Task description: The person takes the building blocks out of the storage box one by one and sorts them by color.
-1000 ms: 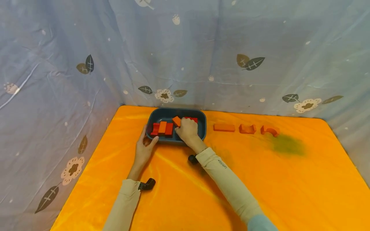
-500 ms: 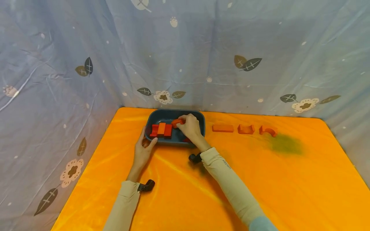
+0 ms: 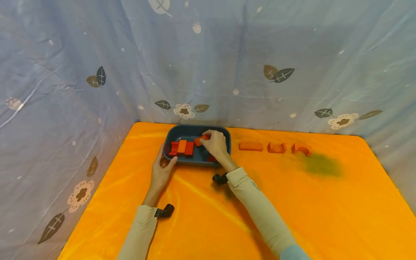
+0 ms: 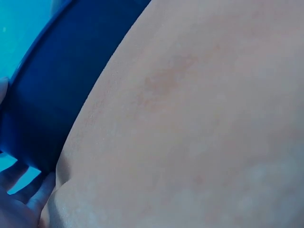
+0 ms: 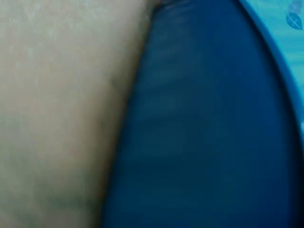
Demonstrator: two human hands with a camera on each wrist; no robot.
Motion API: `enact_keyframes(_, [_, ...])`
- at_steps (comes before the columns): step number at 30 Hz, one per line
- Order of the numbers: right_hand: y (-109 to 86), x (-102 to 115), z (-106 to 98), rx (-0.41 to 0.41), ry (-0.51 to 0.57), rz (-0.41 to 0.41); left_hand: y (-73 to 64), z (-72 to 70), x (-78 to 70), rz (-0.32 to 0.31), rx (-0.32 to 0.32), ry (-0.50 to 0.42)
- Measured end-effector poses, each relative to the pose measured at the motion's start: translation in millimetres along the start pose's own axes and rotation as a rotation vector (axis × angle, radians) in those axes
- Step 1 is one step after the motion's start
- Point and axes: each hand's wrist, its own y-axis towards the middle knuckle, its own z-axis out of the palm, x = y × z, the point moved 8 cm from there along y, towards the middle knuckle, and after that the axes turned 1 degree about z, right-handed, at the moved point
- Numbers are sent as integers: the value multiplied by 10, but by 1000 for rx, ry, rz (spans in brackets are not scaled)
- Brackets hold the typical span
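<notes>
In the head view a dark blue bin stands near the back left of the table. My left hand grips its front left corner, thumb at the rim and fingers along the outside; the left wrist view shows the bin's wall close up beside the hand. Over the bin's inside, my right hand pinches an orange-red block between thumb and fingers, which partly cover it. To its left in the bin lie a red grooved block, an orange block and a red block.
Another red piece shows partly beneath the right wrist. Right of the bin, an orange bar, a notched orange block and an orange arch block stand in a row on the yellow cloth. A patterned curtain hangs behind.
My right hand has shifted slightly right, and the block in it has turned. A red piece seen beyond the hand is now out of sight there. My left hand stays on the bin.
</notes>
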Motion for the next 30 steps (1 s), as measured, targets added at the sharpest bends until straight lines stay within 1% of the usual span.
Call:
enact_keyframes(4, [2,-32,-130,-17,-15,7,-20,-12,2,-15,-1,5])
enact_keyframes(6, [11,-45,-208,-31,-16,8,-16,-8,-3,-13,2,3])
enact_keyframes(11, [27,-123,-386,-16,69,35,-14,11,-9,-11,6,2])
enact_keyframes(14, [31,-203,-523,-30,105,52,-15,10,-8,-10,4,-3])
enact_keyframes(18, [15,-331,-686,-43,179,86,-3,-9,-1,-2,-3,-11])
enact_keyframes(24, [-27,-553,-840,-19,330,165,13,-15,11,6,-6,-9])
enact_keyframes(28, [-6,-696,-905,7,453,229,10,-2,9,7,-5,-11])
enact_keyframes(30, [-5,-778,-935,25,518,284,8,4,8,9,-5,-8])
